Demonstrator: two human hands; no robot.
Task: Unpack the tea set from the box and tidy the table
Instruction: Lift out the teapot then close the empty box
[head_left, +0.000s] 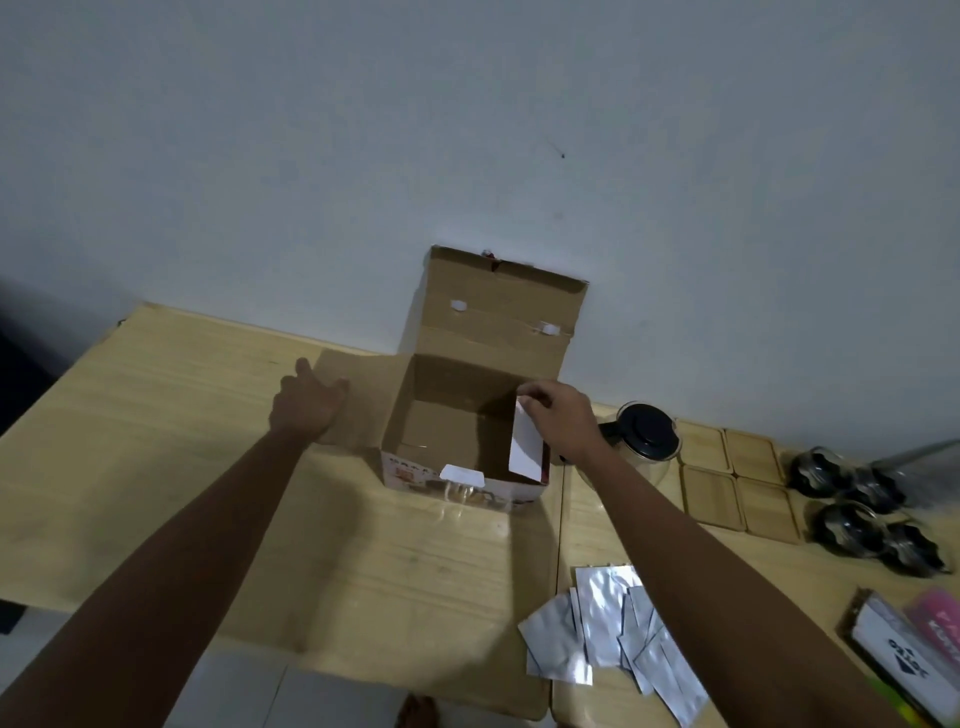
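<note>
Cardboard box (457, 436) stands open mid-desk (156, 441) against the wall; left hand (309, 402) spreads flat on its side flap, right hand (558, 415) pinches the white flap (525, 448)

Right hand (558, 415) pinches the box (457, 441) side flap (525, 444) (white face inward) — left hand (306, 400) rests spread on the opposite flap.

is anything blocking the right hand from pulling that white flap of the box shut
Nothing visible does. The right hand already pinches the top edge of the white flap at the right wall of the box. The inside of the box looks empty, and the left hand rests on the opposite side flap.
</note>
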